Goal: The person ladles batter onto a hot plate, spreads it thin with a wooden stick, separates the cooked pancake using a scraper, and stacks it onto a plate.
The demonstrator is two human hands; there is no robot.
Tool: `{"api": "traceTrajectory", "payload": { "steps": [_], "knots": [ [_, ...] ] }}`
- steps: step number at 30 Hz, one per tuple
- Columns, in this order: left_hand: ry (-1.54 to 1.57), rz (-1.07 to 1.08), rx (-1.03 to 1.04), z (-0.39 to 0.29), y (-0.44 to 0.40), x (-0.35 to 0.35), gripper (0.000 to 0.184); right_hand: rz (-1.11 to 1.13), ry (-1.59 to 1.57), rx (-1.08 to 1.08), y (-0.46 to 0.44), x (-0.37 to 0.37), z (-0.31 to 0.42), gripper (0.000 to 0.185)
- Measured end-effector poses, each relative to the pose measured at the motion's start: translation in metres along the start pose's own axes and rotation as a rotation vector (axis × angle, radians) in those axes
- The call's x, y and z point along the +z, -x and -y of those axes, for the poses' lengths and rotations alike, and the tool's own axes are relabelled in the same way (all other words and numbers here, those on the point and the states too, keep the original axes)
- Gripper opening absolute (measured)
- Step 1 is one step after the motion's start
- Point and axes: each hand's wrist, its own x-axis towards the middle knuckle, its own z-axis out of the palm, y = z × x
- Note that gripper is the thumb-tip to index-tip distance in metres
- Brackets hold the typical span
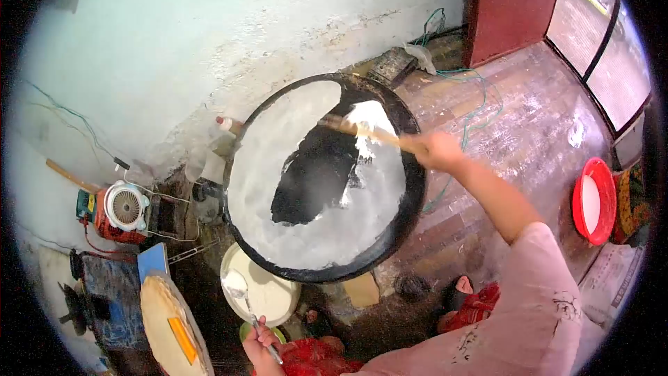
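Observation:
A large round black griddle (415,191) fills the middle of the view. Pale batter (268,150) coats it in a wide ring, leaving a dark bare patch in the centre; a thicker white mass lies at the upper right. My right hand (440,151) is wrapped round the handle of a wooden spreader (381,136), which reaches over that thick batter; its far end is blurred. Lower down, my left hand (261,341) grips a metal ladle (251,310). The ladle's bowl, with white batter in it, is at a bucket of batter (278,299) beside the griddle.
Left of the bucket stands a stack of thin pancakes (158,306) with an orange scraper (181,340) on top. A small fan (126,205) is near the wall, with cables around it. A red basin (610,202) sits on the floor at right. Green cord (480,108) trails across the floor.

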Motion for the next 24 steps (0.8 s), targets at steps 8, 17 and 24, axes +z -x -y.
{"api": "traceTrajectory", "payload": {
  "steps": [8,17,24],
  "knots": [
    [-0.125,0.087,0.046,-0.016,-0.017,-0.022,0.034,-0.033,0.333,-0.079,-0.045,0.013,-0.041,0.047],
    [-0.246,0.078,0.159,0.004,-0.001,0.007,0.032,0.038,0.338,-0.023,-0.031,-0.013,-0.096,0.044],
    [-0.175,-0.067,0.13,-0.005,-0.01,0.003,0.028,-0.103,0.027,-0.016,-0.058,0.007,-0.028,0.041]
  ]
}}
